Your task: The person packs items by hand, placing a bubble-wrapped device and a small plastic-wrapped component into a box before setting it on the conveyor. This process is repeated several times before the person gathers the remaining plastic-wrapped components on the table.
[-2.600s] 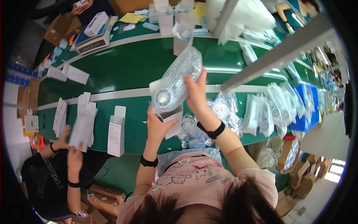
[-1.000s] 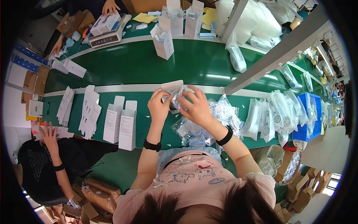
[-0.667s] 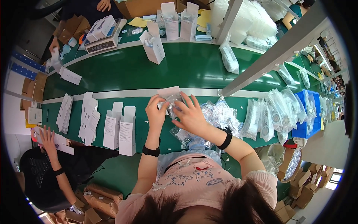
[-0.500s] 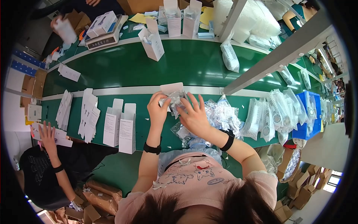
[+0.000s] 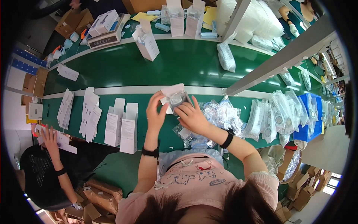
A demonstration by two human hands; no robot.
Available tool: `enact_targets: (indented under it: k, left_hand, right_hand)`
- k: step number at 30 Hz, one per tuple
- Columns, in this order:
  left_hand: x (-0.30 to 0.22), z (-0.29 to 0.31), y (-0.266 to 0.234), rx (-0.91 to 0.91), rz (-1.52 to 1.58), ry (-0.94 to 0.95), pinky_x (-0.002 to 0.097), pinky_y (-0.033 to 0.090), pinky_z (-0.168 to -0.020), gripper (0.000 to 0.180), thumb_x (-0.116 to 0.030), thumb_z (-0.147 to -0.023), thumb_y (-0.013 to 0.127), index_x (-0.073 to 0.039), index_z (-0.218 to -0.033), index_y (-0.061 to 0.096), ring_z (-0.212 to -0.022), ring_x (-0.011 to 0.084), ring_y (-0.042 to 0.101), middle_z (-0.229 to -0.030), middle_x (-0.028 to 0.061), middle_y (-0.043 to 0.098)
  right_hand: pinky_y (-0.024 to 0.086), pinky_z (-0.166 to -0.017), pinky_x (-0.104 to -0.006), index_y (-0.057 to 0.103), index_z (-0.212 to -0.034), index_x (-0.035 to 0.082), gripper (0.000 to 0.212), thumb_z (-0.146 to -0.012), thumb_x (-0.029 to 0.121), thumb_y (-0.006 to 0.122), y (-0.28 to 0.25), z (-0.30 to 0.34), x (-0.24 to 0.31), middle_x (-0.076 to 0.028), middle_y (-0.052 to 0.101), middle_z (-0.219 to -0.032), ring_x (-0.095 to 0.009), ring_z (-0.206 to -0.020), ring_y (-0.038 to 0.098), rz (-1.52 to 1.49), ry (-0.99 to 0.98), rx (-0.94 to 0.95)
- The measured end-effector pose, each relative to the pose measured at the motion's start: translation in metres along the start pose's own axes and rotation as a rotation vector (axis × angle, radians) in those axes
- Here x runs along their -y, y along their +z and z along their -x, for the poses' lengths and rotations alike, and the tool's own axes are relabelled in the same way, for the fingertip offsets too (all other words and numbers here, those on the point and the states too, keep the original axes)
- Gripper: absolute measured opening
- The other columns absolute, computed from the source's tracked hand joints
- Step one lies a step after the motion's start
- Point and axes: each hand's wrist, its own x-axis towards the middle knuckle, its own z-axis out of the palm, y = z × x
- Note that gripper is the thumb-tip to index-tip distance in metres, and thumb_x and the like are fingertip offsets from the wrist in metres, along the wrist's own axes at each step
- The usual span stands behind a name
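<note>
Head view, places given from the white box (image 5: 172, 90) in hand. Box was upright at the near green bench (image 5: 153, 127), top open, back flap up; clear-wrapped item (image 5: 177, 98) sat in its mouth.

Left hand (image 5: 154, 112): partly curled, thumb and fingers holding box's left side. Right hand (image 5: 192, 118): fingers bent and slightly apart at box's mouth, right/near side; couldn't tell whether it gripped or just touched.

Just right of box: heap of clear plastic packets (image 5: 225, 117). Farther right: row of bubble-wrapped items (image 5: 274, 119), then blue bin (image 5: 316, 127).

Left of box: two upright white cartons (image 5: 121, 132) side by side, flaps up; beyond them, flat carton stacks (image 5: 90, 115). Farthest left: co-worker's hand (image 5: 50, 140), fingers spread over a printed flat carton (image 5: 67, 143).

Beyond box, on the glossy green surface (image 5: 179, 67): open white carton (image 5: 148, 48) to its left, bubble-wrapped pack (image 5: 226, 58) to its right. Past that, up-left: scale (image 5: 106, 42) with a printed box (image 5: 104, 23) on it.
</note>
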Motion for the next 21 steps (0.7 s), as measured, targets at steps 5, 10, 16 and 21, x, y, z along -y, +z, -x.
enact_targets:
  k: [5,10,16,21]
  left_hand:
    - [0.036,0.050,-0.064,0.069,-0.987,-0.087,0.0553,0.020,-0.097,0.062,-0.005,-0.069,0.062,-0.009,-0.126,0.037,-0.126,0.0339,0.023,-0.135,0.0155,0.029]
    - [0.078,0.086,-0.086,0.277,-1.241,-0.236,0.0622,0.016,-0.094,0.073,-0.001,-0.068,0.060,-0.013,-0.132,0.029,-0.130,0.0350,0.012,-0.139,0.0151,0.019]
    - [-0.005,0.071,0.010,0.550,-0.835,-0.252,0.0579,0.020,-0.097,0.077,-0.013,-0.068,0.065,-0.013,-0.134,0.025,-0.129,0.0377,0.014,-0.139,0.0176,0.018]
    - [0.013,0.060,0.020,0.714,-0.344,-0.398,0.0508,0.022,-0.099,0.083,-0.026,-0.069,0.067,-0.008,-0.135,0.020,-0.127,0.0399,0.016,-0.137,0.0221,0.017]
  right_hand:
    - [0.023,-0.101,-0.0450,0.035,-0.126,0.003,0.078,-0.060,0.017,0.075,-0.010,0.018,-0.025,-0.020,0.039,-0.123,-0.030,-0.118,0.038,-0.288,0.129,-0.521]
    - [0.027,-0.100,-0.0370,0.025,-0.131,0.003,0.090,-0.059,0.016,0.077,0.037,-0.014,-0.056,-0.019,0.037,-0.126,-0.027,-0.118,0.037,-0.898,0.210,-0.209]
    - [0.034,-0.095,-0.0319,0.020,-0.133,0.002,0.093,-0.059,0.008,0.075,0.028,-0.065,-0.116,-0.014,0.038,-0.128,-0.022,-0.116,0.040,-1.150,0.404,-0.413]
    - [0.034,-0.094,-0.0322,0.021,-0.133,0.002,0.092,-0.058,0.007,0.075,0.024,-0.121,-0.181,-0.014,0.039,-0.126,-0.023,-0.115,0.041,-1.016,0.495,-0.515]
